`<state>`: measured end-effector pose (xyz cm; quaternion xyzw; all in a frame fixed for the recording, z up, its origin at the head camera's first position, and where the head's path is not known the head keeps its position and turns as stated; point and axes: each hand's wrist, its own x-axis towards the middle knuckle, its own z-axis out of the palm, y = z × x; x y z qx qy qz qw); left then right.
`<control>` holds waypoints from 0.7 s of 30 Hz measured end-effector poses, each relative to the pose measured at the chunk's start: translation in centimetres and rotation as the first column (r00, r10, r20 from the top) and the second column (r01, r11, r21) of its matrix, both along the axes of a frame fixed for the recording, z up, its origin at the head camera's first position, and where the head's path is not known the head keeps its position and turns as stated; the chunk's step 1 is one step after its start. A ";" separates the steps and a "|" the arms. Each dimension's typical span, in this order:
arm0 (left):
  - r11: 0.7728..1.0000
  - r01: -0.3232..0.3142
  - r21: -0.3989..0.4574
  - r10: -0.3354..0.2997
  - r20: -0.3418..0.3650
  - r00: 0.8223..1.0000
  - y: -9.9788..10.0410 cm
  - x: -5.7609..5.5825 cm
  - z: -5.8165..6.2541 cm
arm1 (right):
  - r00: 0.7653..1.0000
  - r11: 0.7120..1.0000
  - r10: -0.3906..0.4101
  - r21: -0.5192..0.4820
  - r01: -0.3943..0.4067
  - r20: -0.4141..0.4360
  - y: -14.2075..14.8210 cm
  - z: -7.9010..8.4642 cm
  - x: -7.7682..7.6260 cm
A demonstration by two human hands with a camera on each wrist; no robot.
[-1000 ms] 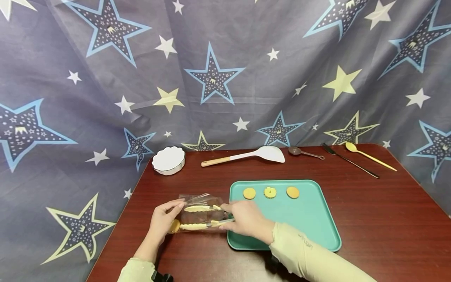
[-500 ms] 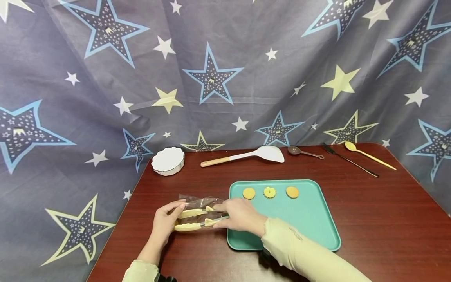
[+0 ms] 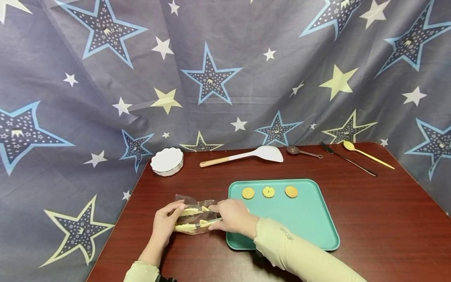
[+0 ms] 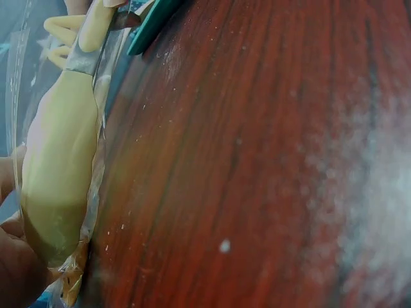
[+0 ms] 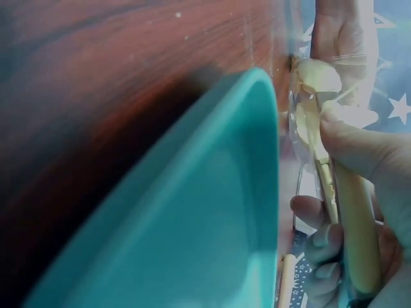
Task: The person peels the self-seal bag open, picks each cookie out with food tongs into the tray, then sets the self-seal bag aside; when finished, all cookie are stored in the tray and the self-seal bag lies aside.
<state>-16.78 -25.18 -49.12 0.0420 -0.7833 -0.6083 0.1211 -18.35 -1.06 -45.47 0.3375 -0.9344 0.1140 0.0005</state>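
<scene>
My right hand [image 3: 234, 217] is holding the yellow tongs [image 5: 358, 231], thumb pressing on one arm and fingers curling around the other; the two arms are standing apart. The heads of the tongs are sitting inside a clear plastic bag [image 3: 199, 216], showing through the film. My left hand [image 3: 163, 223] is pinching the bag at its left end, thumb near forefinger, so the gap there is looking narrow. I'm keeping both hands over the table [image 3: 370, 219], the right one reaching across the left edge of the green tray [image 3: 285, 227]. A small brown bit [image 4: 74, 282] is showing by the tong tip in the left wrist view; I can't tell exactly what it is. On the tray, three cookies are lying in a row near the far edge: a round one [image 3: 248, 193] on the left, a flower-shaped one [image 3: 268, 192] in the middle, another round one [image 3: 291, 191] on the right. Along the back, from left to right, a white dish [image 3: 167, 161], a white spatula [image 3: 243, 156], a brown measuring spoon [image 3: 294, 150], a dark thin utensil [image 3: 327, 148] and a yellow spoon [image 3: 349, 146] are resting. Behind the table, a grey star-print curtain [image 3: 141, 86] is hanging.
</scene>
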 end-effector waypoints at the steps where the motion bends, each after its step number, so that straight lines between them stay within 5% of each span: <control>1: 1.000 0.000 -0.002 0.000 0.004 1.000 0.0 0.0 0.0 | 1.000 1.000 0.005 0.002 -0.005 -0.007 -0.1 0.0 0.0; 7: 1.000 0.019 -0.017 -0.019 0.015 1.000 -0.1 -0.1 0.0 | 0.999 0.998 0.032 -0.047 -0.034 -0.034 0.0 -0.1 0.0; 21: 1.000 -0.003 -0.016 0.003 0.031 1.000 -0.7 -0.2 0.5 | 0.998 0.993 0.011 -0.121 -0.004 0.055 2.0 0.4 0.7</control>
